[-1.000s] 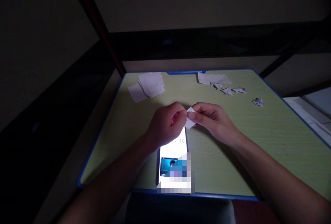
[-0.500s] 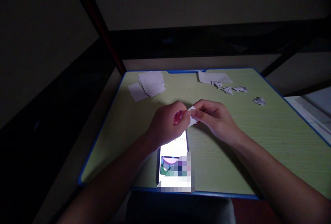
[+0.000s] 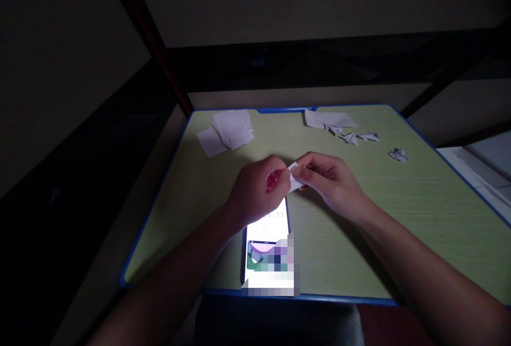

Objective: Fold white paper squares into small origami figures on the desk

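A small folded piece of white paper [image 3: 294, 182] is pinched between my two hands above the middle of the table. My left hand [image 3: 261, 189] grips its left end, fingers curled in and thumb pressed against them. On the other side my right hand [image 3: 329, 181] holds it with the thumb on top and the fingers behind. Much of the paper is covered by my fingers. Below my left hand lies a phone [image 3: 265, 229] with a bright screen, its lower part blurred out.
The green table [image 3: 399, 229] has a blue rim. A stack of white paper sheets [image 3: 233, 129] lies at the back left. Toward the back right are a flat sheet [image 3: 331, 119], several small folded paper pieces [image 3: 350, 138] and a crumpled one [image 3: 398, 155]. Dark walls surround the table.
The folded paper has shifted very slightly left and tilted a little in my fingers. Both hands keep their hold. The digits on the phone screen have advanced.
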The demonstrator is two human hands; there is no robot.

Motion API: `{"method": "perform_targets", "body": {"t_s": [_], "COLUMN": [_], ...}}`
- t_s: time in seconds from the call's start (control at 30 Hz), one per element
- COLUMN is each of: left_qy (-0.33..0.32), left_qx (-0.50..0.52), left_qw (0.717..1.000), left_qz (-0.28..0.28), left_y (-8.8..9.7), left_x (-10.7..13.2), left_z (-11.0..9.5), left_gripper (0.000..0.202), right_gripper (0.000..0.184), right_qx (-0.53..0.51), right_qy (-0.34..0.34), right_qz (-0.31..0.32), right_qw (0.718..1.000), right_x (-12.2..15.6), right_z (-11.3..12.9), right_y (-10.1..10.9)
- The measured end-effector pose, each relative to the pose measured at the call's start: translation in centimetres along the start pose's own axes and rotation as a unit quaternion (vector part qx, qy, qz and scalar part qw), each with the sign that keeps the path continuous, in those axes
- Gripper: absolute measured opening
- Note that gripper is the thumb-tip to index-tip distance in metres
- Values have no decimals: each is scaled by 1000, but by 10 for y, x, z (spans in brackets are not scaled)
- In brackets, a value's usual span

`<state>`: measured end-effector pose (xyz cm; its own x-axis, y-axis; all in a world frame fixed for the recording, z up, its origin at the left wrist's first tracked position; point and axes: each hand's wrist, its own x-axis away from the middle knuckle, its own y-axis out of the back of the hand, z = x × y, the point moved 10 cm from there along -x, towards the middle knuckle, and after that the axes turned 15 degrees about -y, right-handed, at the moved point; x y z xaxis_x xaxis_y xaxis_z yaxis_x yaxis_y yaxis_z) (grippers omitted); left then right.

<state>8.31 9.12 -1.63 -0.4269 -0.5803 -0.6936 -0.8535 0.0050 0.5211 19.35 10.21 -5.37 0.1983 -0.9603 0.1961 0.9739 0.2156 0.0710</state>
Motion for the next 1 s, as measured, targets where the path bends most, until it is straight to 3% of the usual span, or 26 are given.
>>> {"method": "perform_targets", "body": {"t_s": [0.6,1.0], "left_qy": [12,58], "left_qx": [23,81], "left_qw": [1000,994], "left_qz": [6,37], "left_y": [-5,-12], "left_x": [1,3], "left_z": [3,6], "left_gripper": [19,16], "right_gripper": [23,14], "right_qx": [-20,6], "right_qy": [14,25], "right_qz": [-9,7], "right_qw": [1000,1000], "right_x": [2,3], "right_z": [3,4], "right_y": [2,-2]}}
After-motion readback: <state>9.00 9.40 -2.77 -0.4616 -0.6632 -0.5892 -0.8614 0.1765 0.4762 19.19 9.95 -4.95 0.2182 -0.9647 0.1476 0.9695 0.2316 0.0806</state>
